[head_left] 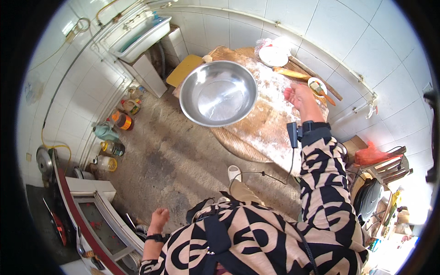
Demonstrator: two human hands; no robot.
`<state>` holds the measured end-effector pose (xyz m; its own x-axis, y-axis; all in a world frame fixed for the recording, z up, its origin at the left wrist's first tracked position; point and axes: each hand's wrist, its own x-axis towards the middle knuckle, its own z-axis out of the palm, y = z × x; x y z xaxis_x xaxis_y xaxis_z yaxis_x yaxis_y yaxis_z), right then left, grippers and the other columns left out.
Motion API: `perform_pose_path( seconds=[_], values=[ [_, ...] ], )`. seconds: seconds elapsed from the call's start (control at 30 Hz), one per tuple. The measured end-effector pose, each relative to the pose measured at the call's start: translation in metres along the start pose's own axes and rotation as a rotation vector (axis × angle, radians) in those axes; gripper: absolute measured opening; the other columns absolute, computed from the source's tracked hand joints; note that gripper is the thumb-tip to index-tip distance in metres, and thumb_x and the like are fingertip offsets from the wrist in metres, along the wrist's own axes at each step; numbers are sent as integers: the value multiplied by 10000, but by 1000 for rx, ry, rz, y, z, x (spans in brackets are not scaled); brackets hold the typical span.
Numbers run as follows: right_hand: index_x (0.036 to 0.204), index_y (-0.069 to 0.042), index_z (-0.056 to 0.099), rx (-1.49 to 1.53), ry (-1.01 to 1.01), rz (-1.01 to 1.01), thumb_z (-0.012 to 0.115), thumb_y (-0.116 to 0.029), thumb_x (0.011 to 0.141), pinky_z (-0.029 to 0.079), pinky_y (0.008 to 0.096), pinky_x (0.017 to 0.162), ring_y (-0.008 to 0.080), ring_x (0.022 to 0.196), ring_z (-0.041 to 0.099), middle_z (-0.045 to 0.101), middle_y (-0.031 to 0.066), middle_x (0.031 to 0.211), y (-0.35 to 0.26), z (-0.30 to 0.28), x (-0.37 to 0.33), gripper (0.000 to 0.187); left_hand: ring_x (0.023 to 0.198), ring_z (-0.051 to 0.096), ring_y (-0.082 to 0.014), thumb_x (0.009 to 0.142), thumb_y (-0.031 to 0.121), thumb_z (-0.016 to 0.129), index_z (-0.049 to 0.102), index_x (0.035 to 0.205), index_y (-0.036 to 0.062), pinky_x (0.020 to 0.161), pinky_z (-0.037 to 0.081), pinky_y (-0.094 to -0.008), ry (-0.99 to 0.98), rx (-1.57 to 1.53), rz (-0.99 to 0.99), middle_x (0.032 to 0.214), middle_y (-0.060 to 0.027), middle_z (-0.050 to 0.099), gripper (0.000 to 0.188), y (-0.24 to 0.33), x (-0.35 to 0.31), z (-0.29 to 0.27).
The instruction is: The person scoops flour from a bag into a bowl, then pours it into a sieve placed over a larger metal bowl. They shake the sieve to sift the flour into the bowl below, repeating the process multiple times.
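My right hand is above the floured wooden board, its fingers loosely bent and apart, with nothing seen in them. Close beside it is a small white bowl with some pale food inside and an orange-brown spatula leaning out. A large shiny steel basin sits on the board's left part; I see nothing but reflections in it. Down at my left side, away from the board, my left hand hangs in a loose fist and appears to hold nothing.
A rolling pin, a wooden stick and a white plate lie along the wall. Several bottles line the floor at left, below a white sink. A counter stands by my left hand; a red bag is at right.
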<state>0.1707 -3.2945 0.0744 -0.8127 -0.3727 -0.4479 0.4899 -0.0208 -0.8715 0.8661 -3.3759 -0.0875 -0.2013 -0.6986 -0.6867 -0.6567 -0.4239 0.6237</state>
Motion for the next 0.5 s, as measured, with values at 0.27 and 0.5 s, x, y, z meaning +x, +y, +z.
perform_pose_path(
  seconds=[0.27,0.5],
  values=[
    [887,54,546,-466,78,13,493,-7,808,468,308,450,217,535,582,600,157,747,-9,30,134,113,710,586,-180,846,270,565,611,798,-8,638,444,-348,-64,223,-143,723,-119,616,286,-5,-16,-7],
    [879,67,589,-356,317,-32,551,-32,767,437,308,418,196,519,584,620,123,699,-8,39,217,154,676,585,-131,882,195,583,616,913,-8,604,483,-272,-29,19,-331,758,-44,621,209,71,-21,15]
  ],
)
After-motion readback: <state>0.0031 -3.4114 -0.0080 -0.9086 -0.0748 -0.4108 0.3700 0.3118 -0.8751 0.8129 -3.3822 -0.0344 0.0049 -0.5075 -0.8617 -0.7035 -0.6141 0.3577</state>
